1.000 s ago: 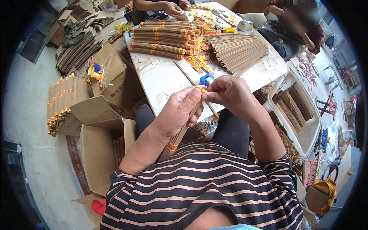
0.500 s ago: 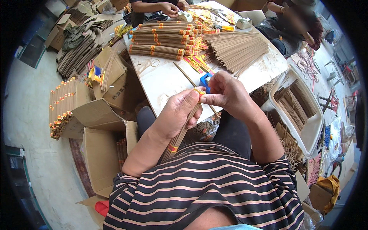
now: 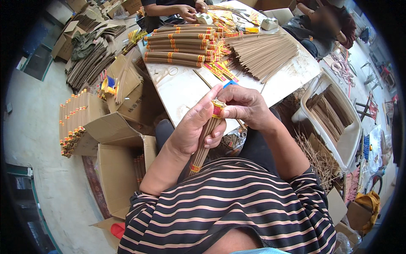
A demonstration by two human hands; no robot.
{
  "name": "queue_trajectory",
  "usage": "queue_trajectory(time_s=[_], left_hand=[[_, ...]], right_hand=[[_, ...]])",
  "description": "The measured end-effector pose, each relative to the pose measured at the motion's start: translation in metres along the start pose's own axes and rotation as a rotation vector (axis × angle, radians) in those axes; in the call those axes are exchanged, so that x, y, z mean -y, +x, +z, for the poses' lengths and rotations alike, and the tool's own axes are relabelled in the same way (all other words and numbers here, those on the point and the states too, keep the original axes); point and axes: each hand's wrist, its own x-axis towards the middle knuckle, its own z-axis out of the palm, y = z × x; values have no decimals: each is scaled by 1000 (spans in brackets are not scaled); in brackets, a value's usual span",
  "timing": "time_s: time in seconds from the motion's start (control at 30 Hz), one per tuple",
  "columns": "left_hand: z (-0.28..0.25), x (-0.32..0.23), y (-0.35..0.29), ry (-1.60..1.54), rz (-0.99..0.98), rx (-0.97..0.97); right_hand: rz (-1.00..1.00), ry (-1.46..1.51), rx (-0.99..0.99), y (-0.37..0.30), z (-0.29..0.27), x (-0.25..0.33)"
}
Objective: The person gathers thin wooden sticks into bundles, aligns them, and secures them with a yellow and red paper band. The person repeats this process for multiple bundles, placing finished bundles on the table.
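A bundle of thin brown incense sticks (image 3: 206, 146) stands tilted in front of my striped shirt, its lower end close to my body. My left hand (image 3: 188, 129) is wrapped round the upper part, with its thumb raised along the side. Around the top end runs a red and yellow paper band (image 3: 217, 109); a second band (image 3: 195, 168) circles the bundle lower down. The thumb and bent fingers of my right hand (image 3: 249, 106) pinch at the top band's right side. Behind the right fingers, a blue plastic piece (image 3: 230, 84) is mostly hidden.
On the white table (image 3: 169, 91) lie stacked banded bundles (image 3: 179, 44), loose sticks (image 3: 264, 55) and paper labels (image 3: 215, 72). An open carton (image 3: 114, 169) stands at my left, a white tub of sticks (image 3: 301, 113) at my right. Two other people sit across the table; one person's hands (image 3: 188, 12) are at work.
My left thumb has lifted off the bundle's top end, uncovering more of the band. My right hand has shifted slightly down and left and now covers more of the blue piece.
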Motion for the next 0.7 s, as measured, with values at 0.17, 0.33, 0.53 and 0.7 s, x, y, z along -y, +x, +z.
queue_trajectory(time_s=[0.17, 0.33, 0.53, 0.7], left_hand=[[-6, -2, 2, -95, -21, 56], [-9, -4, 2, -146, -19, 134], [-8, -6, 1, -159, -16, 171], [-7, -9, -1, -77, -3, 122]], right_hand=[[26, 186, -14, -1, 4, -15], [-15, 359, -26, 1, 10, -25], [-9, 579, -50, 0, 22, -31], [145, 793, -89, -2, 30, -27]])
